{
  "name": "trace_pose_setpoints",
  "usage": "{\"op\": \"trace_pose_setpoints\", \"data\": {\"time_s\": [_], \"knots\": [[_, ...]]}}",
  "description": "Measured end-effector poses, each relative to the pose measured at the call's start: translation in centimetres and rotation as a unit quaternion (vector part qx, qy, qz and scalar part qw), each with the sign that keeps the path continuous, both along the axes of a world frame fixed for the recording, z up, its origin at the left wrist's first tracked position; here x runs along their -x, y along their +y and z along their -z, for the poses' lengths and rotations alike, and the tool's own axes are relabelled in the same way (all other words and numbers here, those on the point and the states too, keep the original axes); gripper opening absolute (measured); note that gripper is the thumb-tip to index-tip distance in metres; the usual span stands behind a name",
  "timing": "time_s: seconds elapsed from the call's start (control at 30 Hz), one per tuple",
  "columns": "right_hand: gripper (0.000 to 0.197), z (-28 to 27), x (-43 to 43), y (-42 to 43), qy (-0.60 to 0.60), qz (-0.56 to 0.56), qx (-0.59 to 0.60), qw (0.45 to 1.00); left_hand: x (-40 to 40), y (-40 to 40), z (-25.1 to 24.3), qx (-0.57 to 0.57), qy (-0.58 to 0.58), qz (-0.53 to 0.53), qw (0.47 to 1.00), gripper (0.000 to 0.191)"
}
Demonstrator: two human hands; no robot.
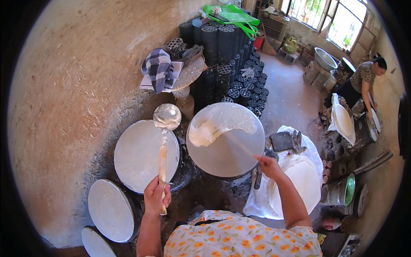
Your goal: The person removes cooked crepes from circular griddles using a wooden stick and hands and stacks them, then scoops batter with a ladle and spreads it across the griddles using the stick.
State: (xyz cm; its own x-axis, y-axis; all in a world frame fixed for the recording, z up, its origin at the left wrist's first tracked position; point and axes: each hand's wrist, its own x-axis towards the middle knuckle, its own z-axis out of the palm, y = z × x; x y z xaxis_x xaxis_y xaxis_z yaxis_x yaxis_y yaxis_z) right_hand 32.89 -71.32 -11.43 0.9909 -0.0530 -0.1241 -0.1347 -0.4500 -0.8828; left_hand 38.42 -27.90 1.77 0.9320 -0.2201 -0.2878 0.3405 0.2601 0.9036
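My left hand grips the wooden handle of a batter-coated metal ladle, its bowl held up over the far edge of a white-coated round disc. A thin stick, blurred, extends from my right hand over a round flat griddle. On that griddle, wet white batter lies thick at the left and thins into an arc along the far side. Where the stick's far end meets the batter is too blurred to tell. Beside my right forearm, thin white round sheets are stacked on plastic.
More white-topped discs stand at lower left. Perforated coal briquettes are piled against the wall, beside a small stand holding a checked cloth. A dark scraper-like plate lies right. Another person bends over round surfaces at far right.
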Motion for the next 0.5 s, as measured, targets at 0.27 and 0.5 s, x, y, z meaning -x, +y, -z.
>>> {"op": "trace_pose_setpoints", "data": {"time_s": [0.27,0.5], "knots": [[0.057,-4.2,-2.8,3.7,0.148,-0.084,0.042,0.984,1.3,-1.6,-0.5,0.011,0.004,-0.030,0.999,0.015],[0.058,-2.0,-2.3,0.8,0.011,0.001,0.032,0.999,2.3,-2.4,0.4,-0.009,-0.021,-0.020,1.000,0.019]]}}
